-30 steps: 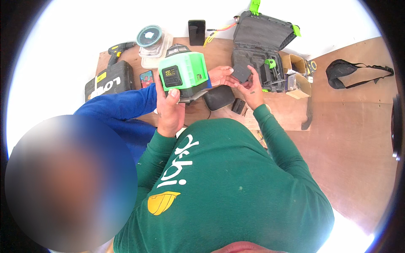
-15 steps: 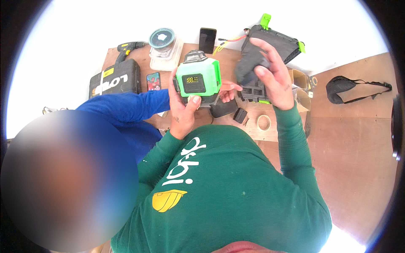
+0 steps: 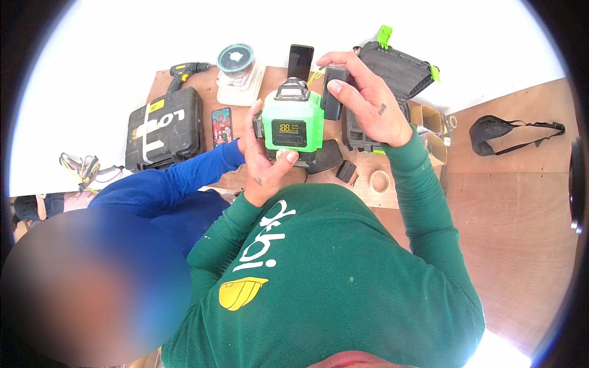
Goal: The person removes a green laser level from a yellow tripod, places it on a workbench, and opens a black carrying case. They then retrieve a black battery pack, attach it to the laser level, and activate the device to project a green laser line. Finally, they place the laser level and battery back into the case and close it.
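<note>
A bright green laser level with a black base and a lit display rests upright in my left hand, whose thumb presses on the front below the display. My right hand grips a black block that looks like a battery pack between thumb and fingers. That block stands upright at the level's right side, close to it; whether they touch I cannot tell. Below the level lies a flat black piece, perhaps a pouch, partly hidden. A small black block lies beside it.
An open black case with green latches stands behind my right hand. A ring of tape lies nearer. Leftward are a drill, a black case, two phones and a lidded tub. A co-worker's blue sleeve reaches in from the left.
My right hand has moved left with the black block, bringing it to the level's side. The co-worker's hand behind the level has drawn back to the left.
</note>
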A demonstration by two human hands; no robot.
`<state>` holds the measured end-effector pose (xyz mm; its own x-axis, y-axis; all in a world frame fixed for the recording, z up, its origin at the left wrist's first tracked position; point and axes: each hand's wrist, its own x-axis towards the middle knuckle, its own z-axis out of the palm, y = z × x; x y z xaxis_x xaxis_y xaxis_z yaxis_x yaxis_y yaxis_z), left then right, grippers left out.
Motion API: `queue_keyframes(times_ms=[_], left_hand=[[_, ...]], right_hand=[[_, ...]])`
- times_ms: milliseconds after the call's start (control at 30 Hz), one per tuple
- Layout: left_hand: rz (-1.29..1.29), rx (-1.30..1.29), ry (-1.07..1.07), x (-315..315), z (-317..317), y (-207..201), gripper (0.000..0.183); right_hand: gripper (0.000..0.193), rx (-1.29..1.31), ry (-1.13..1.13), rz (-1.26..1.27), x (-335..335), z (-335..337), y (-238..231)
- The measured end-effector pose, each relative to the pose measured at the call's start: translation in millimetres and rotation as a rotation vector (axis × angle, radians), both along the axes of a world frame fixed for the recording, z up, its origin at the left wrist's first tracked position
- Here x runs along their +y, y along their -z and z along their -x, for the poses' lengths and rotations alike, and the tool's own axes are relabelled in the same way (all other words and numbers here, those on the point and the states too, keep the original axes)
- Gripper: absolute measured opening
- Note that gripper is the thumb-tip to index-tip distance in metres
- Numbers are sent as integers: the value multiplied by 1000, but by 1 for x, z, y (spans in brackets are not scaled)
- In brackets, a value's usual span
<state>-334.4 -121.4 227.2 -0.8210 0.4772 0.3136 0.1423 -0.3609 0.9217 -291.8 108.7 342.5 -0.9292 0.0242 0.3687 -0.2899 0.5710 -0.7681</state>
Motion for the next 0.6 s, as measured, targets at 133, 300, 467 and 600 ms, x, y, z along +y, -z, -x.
queue_keyframes(times_ms=[133, 300, 467, 600], left_hand=[[-71, -87, 24, 3, 0, -2, 114], [-65, -60, -13, 4, 0, -1, 113], [-120, -124, -117, 5, 6, 7, 103], [-99, -224, -72, 2, 1, -8, 93]], right_hand=[[36, -93, 32, -10, -1, 1, -3], [40, -111, 54, 52, -5, 3, 6], [77, -190, 38, -77, -18, -4, 29], [140, -28, -10, -87, -33, -14, 41]])
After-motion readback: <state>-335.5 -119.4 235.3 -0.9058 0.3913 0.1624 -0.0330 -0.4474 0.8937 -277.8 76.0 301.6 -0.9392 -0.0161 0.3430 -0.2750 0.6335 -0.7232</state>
